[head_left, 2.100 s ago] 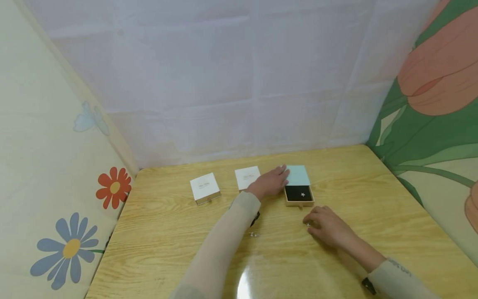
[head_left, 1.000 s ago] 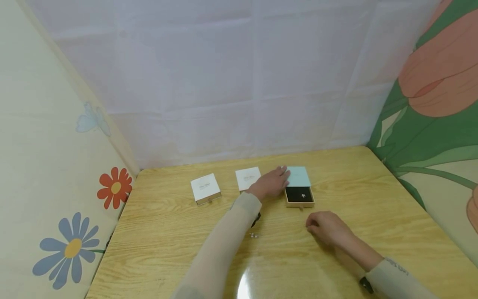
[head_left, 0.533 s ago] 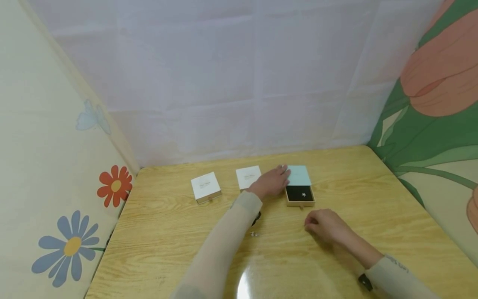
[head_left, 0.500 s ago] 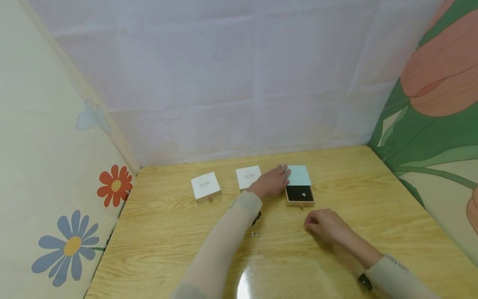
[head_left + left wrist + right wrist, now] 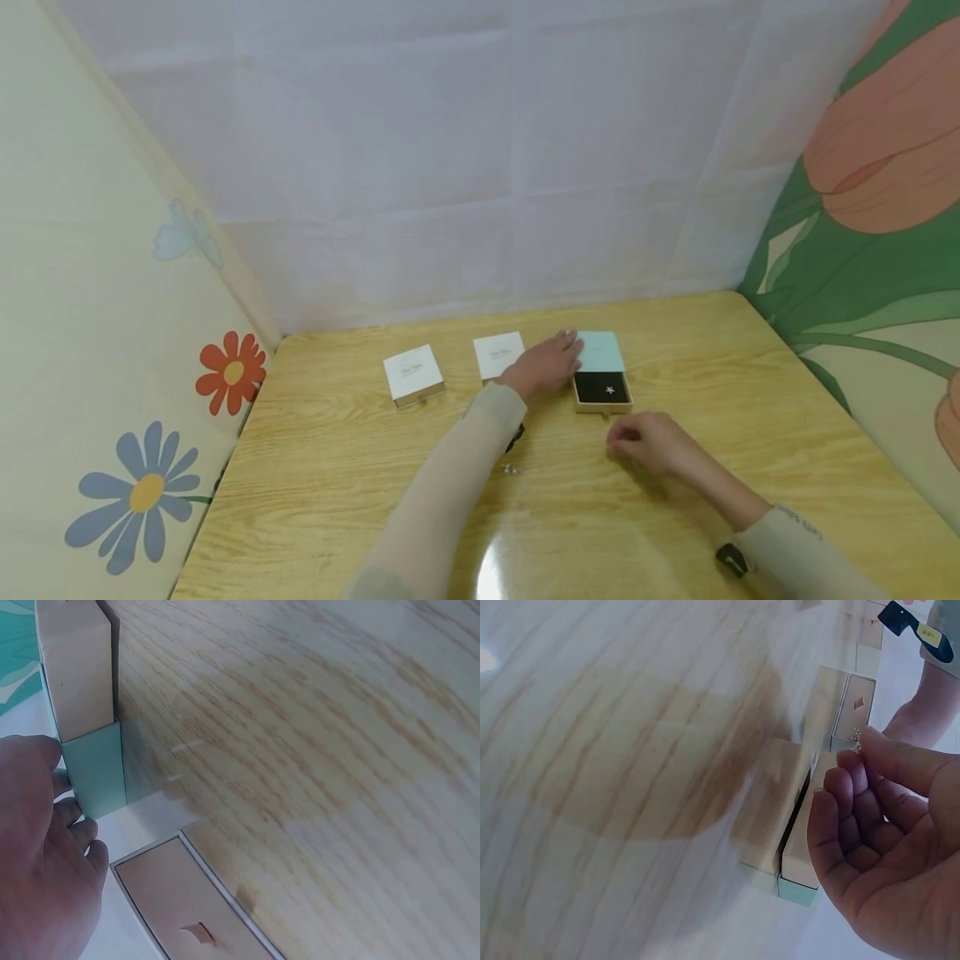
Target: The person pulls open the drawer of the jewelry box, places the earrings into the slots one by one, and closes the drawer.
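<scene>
In the head view, my left hand (image 5: 546,365) rests its fingers against the left side of a teal jewelry box (image 5: 598,352). Its drawer is pulled out toward me and shows a black pad (image 5: 592,387) with a silver star-shaped earring (image 5: 610,390) on it. The left wrist view shows my fingers touching the teal sleeve (image 5: 96,769). Just in front of the drawer, my right hand (image 5: 651,442) pinches a small sparkling earring (image 5: 856,736) between thumb and index finger, mostly covered by the fingertips. My other right fingers are curled.
Two white boxes with drawers stand to the left, one white box (image 5: 414,372) farther out and another white box (image 5: 498,355) partly behind my left hand. A small shiny jewelry piece (image 5: 511,469) lies on the wooden table (image 5: 322,500) beside my left forearm.
My right hand has shifted slightly up and left toward the open drawer. The earring at its fingertips, seen earlier in the head view, is now hidden there. My left hand has stayed put.
</scene>
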### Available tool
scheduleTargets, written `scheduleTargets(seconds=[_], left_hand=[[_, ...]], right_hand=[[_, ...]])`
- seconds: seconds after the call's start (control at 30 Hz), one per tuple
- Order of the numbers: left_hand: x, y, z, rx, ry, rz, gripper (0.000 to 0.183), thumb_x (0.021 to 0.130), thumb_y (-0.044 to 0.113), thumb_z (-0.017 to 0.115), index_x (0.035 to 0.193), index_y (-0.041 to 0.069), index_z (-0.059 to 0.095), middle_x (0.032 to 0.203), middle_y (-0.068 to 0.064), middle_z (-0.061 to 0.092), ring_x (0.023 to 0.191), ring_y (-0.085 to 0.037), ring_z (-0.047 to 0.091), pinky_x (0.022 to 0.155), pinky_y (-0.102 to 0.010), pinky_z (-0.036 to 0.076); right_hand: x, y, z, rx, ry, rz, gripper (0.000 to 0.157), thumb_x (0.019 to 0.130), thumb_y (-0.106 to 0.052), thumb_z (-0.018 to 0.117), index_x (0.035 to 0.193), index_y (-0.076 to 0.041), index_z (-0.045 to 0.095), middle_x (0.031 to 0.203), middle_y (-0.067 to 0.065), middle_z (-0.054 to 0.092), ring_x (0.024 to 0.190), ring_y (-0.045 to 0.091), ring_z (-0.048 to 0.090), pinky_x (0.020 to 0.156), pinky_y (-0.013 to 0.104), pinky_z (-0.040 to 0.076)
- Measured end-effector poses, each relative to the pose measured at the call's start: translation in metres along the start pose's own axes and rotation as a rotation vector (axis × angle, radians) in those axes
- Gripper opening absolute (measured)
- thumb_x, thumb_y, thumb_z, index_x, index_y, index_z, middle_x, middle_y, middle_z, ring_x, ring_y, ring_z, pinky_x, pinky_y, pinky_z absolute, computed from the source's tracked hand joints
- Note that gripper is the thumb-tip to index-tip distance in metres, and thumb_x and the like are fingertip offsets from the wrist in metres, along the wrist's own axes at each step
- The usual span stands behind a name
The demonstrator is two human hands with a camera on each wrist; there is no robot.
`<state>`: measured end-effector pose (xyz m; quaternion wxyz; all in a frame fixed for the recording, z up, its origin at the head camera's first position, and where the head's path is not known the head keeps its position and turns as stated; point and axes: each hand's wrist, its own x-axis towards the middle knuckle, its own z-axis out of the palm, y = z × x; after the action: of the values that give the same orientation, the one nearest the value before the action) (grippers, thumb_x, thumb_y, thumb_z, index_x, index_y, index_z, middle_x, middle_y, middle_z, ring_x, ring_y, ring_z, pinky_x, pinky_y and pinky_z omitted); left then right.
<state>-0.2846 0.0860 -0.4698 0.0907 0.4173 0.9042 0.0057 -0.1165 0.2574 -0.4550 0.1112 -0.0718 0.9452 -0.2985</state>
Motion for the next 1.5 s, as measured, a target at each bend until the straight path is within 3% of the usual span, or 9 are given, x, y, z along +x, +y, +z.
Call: scheduleTargets(seconds=[0.27,0.5,0.63,0.87,1.13,1.5], left_hand=[[-0.001,0.000,0.000,-0.026,0.011,0.004,0.055,0.112,0.034,0.025,0.161,0.011,0.017,0.169,-0.009,0.012,0.156,-0.025,0.015,0.128,-0.036,0.017],[-0.001,0.000,0.000,-0.006,0.015,0.000,0.055,0.112,0.034,0.024,0.161,0.012,0.017,0.169,-0.008,0.012,0.157,-0.024,0.014,0.128,-0.033,0.016],[-0.001,0.000,0.000,-0.008,0.015,-0.003,0.055,0.111,0.035,0.024,0.161,0.013,0.017,0.169,-0.007,0.012,0.157,-0.024,0.014,0.128,-0.032,0.016],[-0.001,0.000,0.000,-0.020,0.018,-0.004,0.055,0.112,0.034,0.025,0.161,0.013,0.017,0.170,-0.007,0.012,0.157,-0.023,0.014,0.128,-0.034,0.017],[-0.002,0.001,-0.001,-0.009,0.016,-0.003,0.054,0.112,0.033,0.025,0.161,0.012,0.018,0.169,-0.008,0.013,0.156,-0.023,0.014,0.128,-0.034,0.017],[-0.003,0.002,0.000,-0.025,0.005,-0.014,0.054,0.112,0.033,0.024,0.161,0.013,0.017,0.170,-0.007,0.011,0.157,-0.022,0.012,0.128,-0.033,0.016]], right_hand=[[0.003,0.000,-0.007,0.142,-0.010,0.046,0.014,0.094,-0.024,0.070,0.100,-0.013,0.076,0.097,-0.001,0.074,0.090,0.012,0.064,0.081,0.035,0.056],[0.006,-0.001,-0.014,0.409,-0.040,0.146,0.026,0.098,-0.019,0.063,0.114,0.001,0.070,0.099,0.006,0.072,0.088,0.014,0.062,0.075,0.031,0.056],[0.009,-0.002,-0.014,0.492,-0.040,0.179,0.028,0.099,-0.014,0.060,0.117,0.006,0.067,0.100,0.009,0.073,0.087,0.014,0.066,0.078,0.031,0.059],[0.015,-0.003,-0.014,0.527,-0.038,0.205,0.032,0.099,-0.019,0.061,0.120,0.005,0.065,0.098,0.013,0.072,0.083,0.016,0.068,0.077,0.033,0.061],[0.025,-0.004,-0.013,0.545,-0.021,0.227,0.032,0.099,-0.020,0.063,0.118,0.005,0.067,0.083,0.006,0.071,0.072,0.014,0.066,0.067,0.029,0.059],[0.039,-0.005,-0.015,0.589,-0.004,0.282,0.036,0.099,-0.023,0.064,0.118,0.007,0.066,0.084,0.007,0.072,0.070,0.010,0.066,0.065,0.026,0.058]])
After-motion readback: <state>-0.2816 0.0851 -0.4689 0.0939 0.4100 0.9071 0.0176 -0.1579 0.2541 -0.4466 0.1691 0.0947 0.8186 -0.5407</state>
